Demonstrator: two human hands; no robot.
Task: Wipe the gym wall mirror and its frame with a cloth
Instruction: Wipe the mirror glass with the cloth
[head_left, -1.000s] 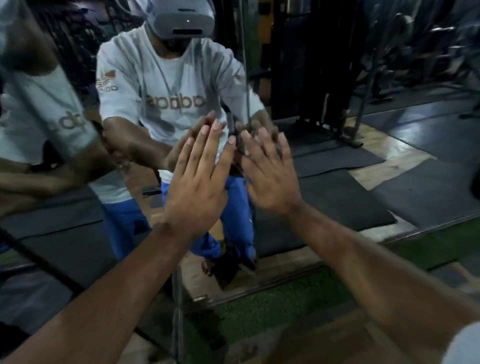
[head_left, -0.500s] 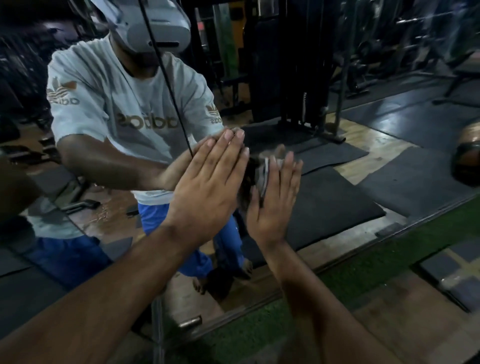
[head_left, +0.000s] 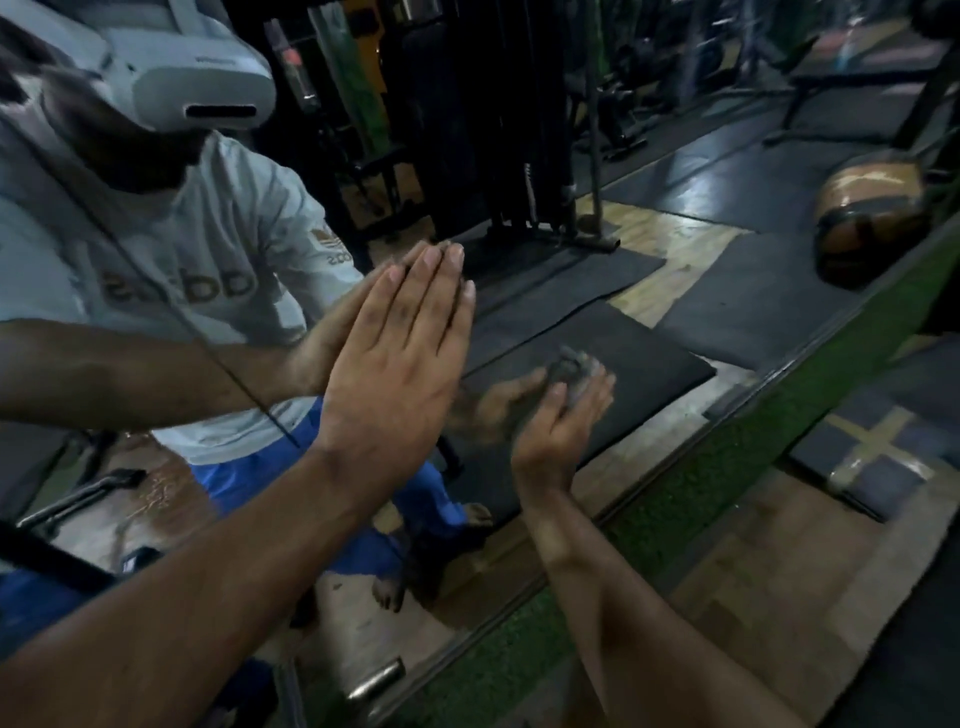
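Observation:
The wall mirror fills the view, and I see my own reflection in it at the left. My left hand lies flat against the glass, fingers straight and together. Lower and to the right, my right hand is blurred by motion, its fingers fairly straight against the glass. A small dark grey cloth shows at its fingertips, pressed to the mirror. The mirror's dark bottom frame runs diagonally from lower left to upper right, just below my right hand.
A green turf strip lines the wall under the frame. A metal clip sits at the mirror's lower edge beside a vertical seam. Gym machines, black mats and a brown ball appear as reflections.
My right hand has slid down and to the right across the glass with the cloth, away from my left hand. The left hand stays flat on the mirror. My view has shifted.

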